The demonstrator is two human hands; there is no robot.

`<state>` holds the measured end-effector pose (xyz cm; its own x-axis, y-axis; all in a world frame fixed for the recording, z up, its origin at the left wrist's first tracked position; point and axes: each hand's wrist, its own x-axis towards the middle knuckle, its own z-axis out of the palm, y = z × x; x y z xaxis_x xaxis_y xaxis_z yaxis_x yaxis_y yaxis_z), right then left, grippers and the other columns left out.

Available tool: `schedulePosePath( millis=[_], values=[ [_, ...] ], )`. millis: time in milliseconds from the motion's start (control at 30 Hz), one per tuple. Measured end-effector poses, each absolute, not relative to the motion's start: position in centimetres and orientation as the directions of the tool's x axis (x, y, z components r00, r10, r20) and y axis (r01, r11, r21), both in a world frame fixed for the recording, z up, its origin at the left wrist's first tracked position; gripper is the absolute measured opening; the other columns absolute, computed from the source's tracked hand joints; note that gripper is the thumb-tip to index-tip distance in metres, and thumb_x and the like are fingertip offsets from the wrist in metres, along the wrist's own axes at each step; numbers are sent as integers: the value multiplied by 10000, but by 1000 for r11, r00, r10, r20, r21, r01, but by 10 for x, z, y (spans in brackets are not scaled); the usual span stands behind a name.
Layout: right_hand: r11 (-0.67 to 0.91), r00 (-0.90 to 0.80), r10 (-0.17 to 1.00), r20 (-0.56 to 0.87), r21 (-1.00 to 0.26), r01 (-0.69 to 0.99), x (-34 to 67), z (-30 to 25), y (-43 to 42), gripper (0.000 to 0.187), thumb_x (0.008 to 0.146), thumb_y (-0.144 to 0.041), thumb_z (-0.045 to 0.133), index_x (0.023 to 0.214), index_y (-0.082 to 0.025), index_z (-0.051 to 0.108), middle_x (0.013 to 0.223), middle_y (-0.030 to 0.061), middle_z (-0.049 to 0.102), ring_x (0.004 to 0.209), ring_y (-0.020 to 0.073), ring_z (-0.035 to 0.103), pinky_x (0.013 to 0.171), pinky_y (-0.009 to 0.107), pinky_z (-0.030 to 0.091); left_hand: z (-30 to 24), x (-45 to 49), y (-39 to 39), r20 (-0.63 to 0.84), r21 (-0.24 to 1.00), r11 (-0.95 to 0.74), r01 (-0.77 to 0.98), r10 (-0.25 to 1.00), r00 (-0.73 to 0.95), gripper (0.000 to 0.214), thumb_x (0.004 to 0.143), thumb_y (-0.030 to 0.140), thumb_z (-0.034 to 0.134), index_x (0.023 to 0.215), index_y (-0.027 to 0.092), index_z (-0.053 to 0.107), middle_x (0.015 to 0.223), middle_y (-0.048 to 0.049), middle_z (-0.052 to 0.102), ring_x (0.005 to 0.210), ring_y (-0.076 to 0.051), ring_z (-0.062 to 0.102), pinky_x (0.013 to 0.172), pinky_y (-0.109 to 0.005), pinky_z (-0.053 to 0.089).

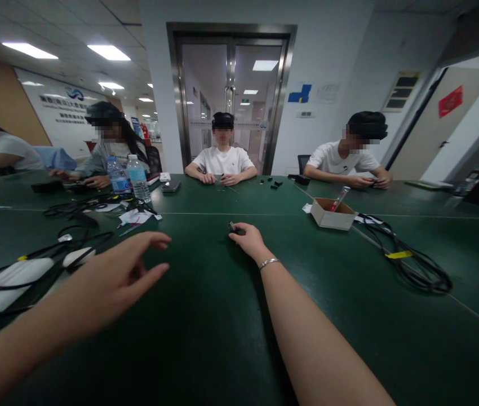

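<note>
"So, where does the eye land first?"

"On a small dark object [231, 227] near mid-table, pinched by the right hand [248, 239], fingers clamped on it, low over the green surface [205, 338]. I can't tell from here whether it touches down."

"And the left hand [119, 275]?"

"Raised to the near left, thumb and fingers apart, close to a tangle of black cables [68, 237]. A silver bracelet [269, 263] circles the right wrist."

"What lies farther out?"

"At right, an open box [333, 220] with a tube [340, 198] leaning in it, beside a coiled cable [421, 276] bearing a yellow tag [399, 255]. At left, two plastic bottles [138, 183] stand behind crumpled paper [136, 217]."

"Across the table?"

"A person in a white T-shirt [227, 162], seated before glass double doors [203, 84], both hands on the tabletop."
</note>
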<state>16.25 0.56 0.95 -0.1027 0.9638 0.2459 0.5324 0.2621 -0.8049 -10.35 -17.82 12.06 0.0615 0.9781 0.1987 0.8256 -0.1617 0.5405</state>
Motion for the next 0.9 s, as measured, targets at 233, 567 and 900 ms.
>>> schedulePosePath(
  millis=[233, 567, 900],
  values=[
    [310, -132, 949, 286, -772, 555, 164, 6, 12, 285, 766, -197, 661, 1051, -185, 667, 948, 33, 645, 680, 134, 589, 678, 259, 472, 77, -11, -19, 72, 768, -155, 621, 985, 157, 475, 833, 397, 516, 1234, 146, 477, 1156, -139, 591, 816, -184, 611, 689, -279, 490],
    [369, -165, 914, 370, -591, 717, 160, 13, 12, 228, 707, -102, 701, 928, -151, 721, 865, 57, 592, 784, 173, 554, 739, 278, 447, 5, 9, 14, 111, 981, -135, 142, 980, 166, 129, 823, 197, 580, 919, 129, 632, 793, -51, 629, 668, -103, 579, 650, -229, 495],
    [93, -159, 984, 77, -991, 93, 170, 18, 8, 265, 742, 56, 548, 949, -86, 634, 607, -6, 594, 449, 69, 532, 461, 159, 456, 7, 4, 2, 232, 878, -277, 389, 960, 159, 198, 825, 231, 531, 981, 182, 642, 799, -24, 642, 659, -116, 568, 629, -236, 461]
  ],
)
